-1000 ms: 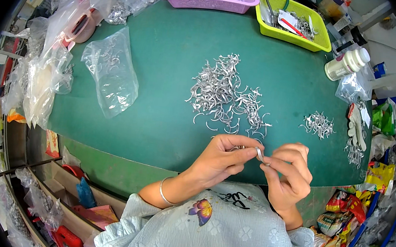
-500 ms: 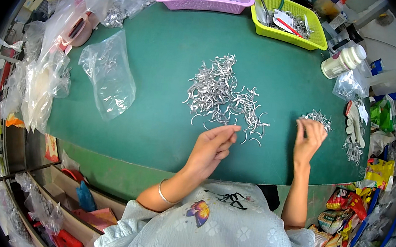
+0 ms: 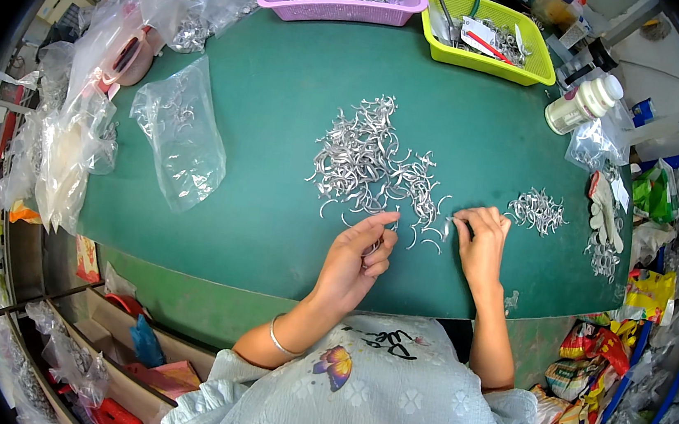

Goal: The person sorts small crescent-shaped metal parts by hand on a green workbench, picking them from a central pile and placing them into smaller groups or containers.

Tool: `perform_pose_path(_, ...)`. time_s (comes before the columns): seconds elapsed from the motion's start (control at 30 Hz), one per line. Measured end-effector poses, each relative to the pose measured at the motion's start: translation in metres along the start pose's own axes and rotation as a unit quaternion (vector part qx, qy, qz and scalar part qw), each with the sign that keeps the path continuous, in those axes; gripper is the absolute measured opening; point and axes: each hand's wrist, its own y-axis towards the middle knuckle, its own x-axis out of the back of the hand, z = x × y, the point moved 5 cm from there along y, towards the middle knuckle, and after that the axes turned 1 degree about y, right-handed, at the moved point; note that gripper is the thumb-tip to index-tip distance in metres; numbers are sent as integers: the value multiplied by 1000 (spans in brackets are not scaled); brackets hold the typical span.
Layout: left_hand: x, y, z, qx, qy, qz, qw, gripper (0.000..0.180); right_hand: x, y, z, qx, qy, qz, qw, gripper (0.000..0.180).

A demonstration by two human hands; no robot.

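A loose pile of silver hook-shaped metal pieces [image 3: 370, 161] lies in the middle of the green table [image 3: 285, 99]. My left hand [image 3: 359, 260] rests at the pile's near edge. Its thumb and forefinger reach into the pieces, and a silver piece shows under its curled fingers. My right hand [image 3: 481, 243] is at the pile's right edge, fingertips pinched on a single piece [image 3: 447, 227]. A smaller heap of the same pieces [image 3: 537, 210] lies just right of that hand.
A purple basket of metal parts [image 3: 341, 1] and a yellow-green tray [image 3: 488, 58] stand at the far edge. A white bottle [image 3: 583, 101] is at the right. A clear plastic bag [image 3: 182, 137] lies to the left, with more bags piled along the left edge.
A second ago both hands were together near the front edge. The right hand then reached to the small heap and has come back to the main pile. The left hand moved to the pile.
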Motion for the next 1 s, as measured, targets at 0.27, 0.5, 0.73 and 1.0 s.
perform_pose_path(0.27, -12, -3, 0, -70, 176, 30, 981, 23, 27, 0, 24, -93, 195, -75, 974, 4)
perform_pose_path(0.5, -31, -17, -13, -263, 424, 48, 865, 27, 30, -3, 54, -132, 351, -6, 927, 7)
perform_pose_path(0.73, -24, -19, -12, -184, 334, 50, 923, 15, 51, -4, 78, -42, 403, -5, 914, 16)
perform_pose_path(1.0, -30, -23, 2, 22, 114, 167, 979, 19, 68, -3, 94, 35, 354, -27, 934, 17)
